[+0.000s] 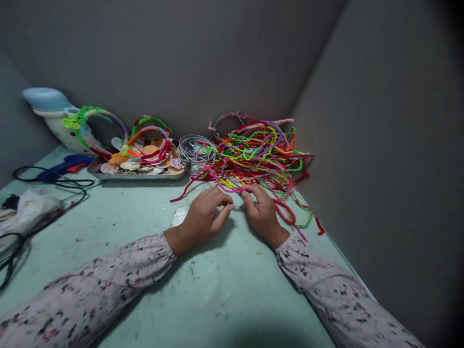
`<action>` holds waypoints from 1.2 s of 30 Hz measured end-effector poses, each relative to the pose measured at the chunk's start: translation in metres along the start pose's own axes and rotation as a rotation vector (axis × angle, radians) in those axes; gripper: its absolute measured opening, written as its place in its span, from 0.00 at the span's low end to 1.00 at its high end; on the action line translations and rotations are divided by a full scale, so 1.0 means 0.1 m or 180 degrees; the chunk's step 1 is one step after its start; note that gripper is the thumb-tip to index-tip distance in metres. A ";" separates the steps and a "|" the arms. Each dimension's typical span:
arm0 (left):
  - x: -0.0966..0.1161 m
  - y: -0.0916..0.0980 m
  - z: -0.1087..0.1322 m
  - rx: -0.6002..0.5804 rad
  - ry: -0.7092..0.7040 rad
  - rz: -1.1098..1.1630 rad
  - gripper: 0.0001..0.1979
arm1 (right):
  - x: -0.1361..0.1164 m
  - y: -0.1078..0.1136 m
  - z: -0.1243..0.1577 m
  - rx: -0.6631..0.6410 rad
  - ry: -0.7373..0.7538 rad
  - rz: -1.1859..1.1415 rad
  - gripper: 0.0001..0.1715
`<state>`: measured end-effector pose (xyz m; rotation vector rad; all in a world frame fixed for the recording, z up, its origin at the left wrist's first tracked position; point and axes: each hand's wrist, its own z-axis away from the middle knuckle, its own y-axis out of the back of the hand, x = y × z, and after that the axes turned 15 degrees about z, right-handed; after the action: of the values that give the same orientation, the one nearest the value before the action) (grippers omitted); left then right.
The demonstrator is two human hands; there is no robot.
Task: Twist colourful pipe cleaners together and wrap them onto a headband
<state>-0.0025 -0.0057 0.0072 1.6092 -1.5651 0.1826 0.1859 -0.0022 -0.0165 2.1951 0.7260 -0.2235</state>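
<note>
My right hand [261, 213] pinches a pink pipe cleaner [222, 184] between thumb and fingers at the front of a tangled heap. The strand runs up and left from my fingertips, over other strands. My left hand [206, 216] is a little to the left, its fingers curved and the thumb slightly apart from them. Nothing shows between them. Behind both hands lies the heap of multicoloured pipe cleaners [261, 145]. A red loop [286, 211] rests beside my right wrist. Partly hidden by my left hand is a small whitish flat piece [180, 215].
A metal tray [145, 178] of shells [129, 166] holds wrapped headbands [150, 129]. A wire coil [197, 149] lies beside it. At left are a bottle [54, 116], a blue tool [65, 166], a black cable [81, 195] and a plastic bag [31, 212]. Walls border the table [217, 299].
</note>
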 end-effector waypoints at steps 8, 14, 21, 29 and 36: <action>-0.24 -0.04 -0.05 0.0129 0.1887 0.2591 0.14 | -0.02 0.01 0.00 -0.0054 0.0062 -0.0150 0.07; -0.25 -0.01 -0.07 0.0215 0.1917 0.2957 0.12 | 0.02 -0.02 0.02 -0.0015 -0.0080 -0.0135 0.08; -0.09 0.04 -0.04 -0.0009 0.0574 0.1672 0.11 | 0.02 -0.03 0.02 -0.0013 -0.0091 -0.0119 0.08; -0.13 0.09 -0.03 0.0501 -0.0428 -0.0431 0.12 | -0.03 0.01 0.01 -0.0232 0.0314 -0.0042 0.08; -0.19 0.13 -0.06 0.0446 -0.0673 -0.1425 0.09 | -0.03 0.00 0.00 -0.0305 0.0549 0.0042 0.09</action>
<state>-0.0146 0.0143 0.0052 2.1010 -1.3228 -0.1271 0.1834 -0.0036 -0.0148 2.1448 0.7998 0.0079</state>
